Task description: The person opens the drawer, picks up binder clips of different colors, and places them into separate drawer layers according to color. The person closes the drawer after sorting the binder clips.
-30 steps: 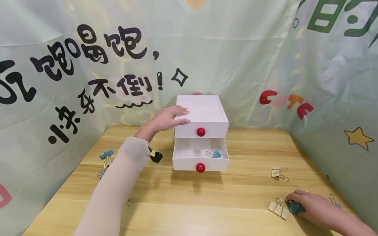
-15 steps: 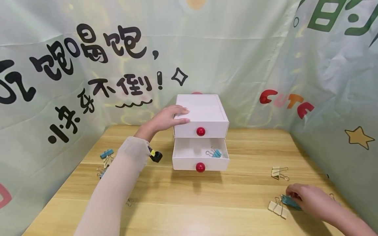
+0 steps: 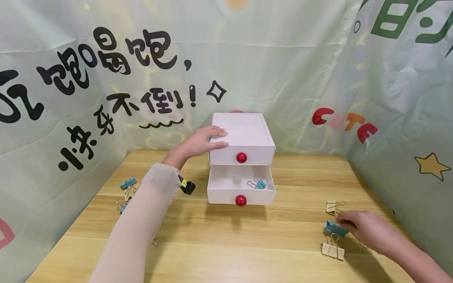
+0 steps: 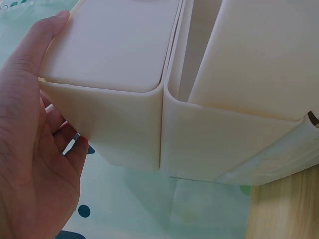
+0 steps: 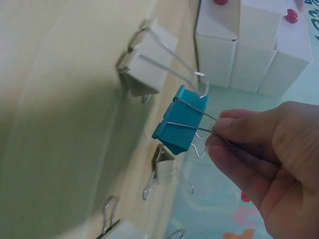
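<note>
My left hand [image 3: 198, 143] holds the upper left front edge of a small white drawer box [image 3: 244, 127], its fingers over the top and the thumb by the front edge. Below the upper drawer, the lower drawer [image 3: 223, 195] stands pulled out, with a small blue binder clip [image 3: 261, 184] inside. At the right, my right hand [image 3: 369, 230] pinches a wire handle of a larger teal binder clip [image 5: 182, 119] between thumb and fingers. In the head view that clip overlaps the handles of a cream binder clip [image 3: 332, 252] on the table.
Another cream binder clip [image 3: 330, 207] lies farther back on the right. Several blue and cream clips [image 3: 128, 183] are grouped at the left, partly behind the left sleeve [image 3: 141, 220]. A printed curtain [image 3: 276, 78] closes off the wooden table [image 3: 247, 243] behind and at both sides.
My right hand has picked up the teal binder clip and moved it back and left, past the cream clip's handles. The left hand and the drawer box stay put.
</note>
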Motion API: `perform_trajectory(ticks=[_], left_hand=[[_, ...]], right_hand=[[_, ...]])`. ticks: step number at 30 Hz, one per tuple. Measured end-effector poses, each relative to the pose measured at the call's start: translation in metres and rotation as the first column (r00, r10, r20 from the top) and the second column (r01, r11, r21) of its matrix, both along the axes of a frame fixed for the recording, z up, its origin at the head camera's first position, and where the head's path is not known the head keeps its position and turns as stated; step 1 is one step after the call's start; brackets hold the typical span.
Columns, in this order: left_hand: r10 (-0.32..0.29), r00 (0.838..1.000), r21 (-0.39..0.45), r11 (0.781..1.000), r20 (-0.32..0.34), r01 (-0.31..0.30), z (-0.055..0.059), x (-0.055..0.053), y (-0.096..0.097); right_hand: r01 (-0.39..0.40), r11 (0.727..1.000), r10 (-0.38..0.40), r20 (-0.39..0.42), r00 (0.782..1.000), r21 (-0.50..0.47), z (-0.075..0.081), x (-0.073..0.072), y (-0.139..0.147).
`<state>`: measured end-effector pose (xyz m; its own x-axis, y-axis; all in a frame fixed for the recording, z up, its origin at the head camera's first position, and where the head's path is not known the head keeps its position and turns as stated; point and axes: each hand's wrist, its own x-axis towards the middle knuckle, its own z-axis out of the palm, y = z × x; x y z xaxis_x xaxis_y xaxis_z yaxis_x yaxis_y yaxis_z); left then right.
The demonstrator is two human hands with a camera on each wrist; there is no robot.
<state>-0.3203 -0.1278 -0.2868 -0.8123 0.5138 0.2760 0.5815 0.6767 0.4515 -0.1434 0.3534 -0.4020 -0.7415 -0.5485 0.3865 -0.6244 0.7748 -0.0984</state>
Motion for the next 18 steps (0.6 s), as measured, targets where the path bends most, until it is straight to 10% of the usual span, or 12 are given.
perform_trajectory(ticks=[8, 18], left_hand=[[-0.007, 1.000, 0.003, 1.000, -0.001, 0.007, 0.001, 0.002, 0.001], [-0.005, 1.000, 0.008, 1.000, 0.002, 0.005, 0.001, 0.002, 0.001]], right_hand=[[-0.021, 0.999, 0.017, -0.102, 0.995, -0.039, 0.012, -0.008, -0.016], [0.049, 0.996, -0.049, 0.004, 0.999, -0.074, 0.030, -0.011, -0.037]])
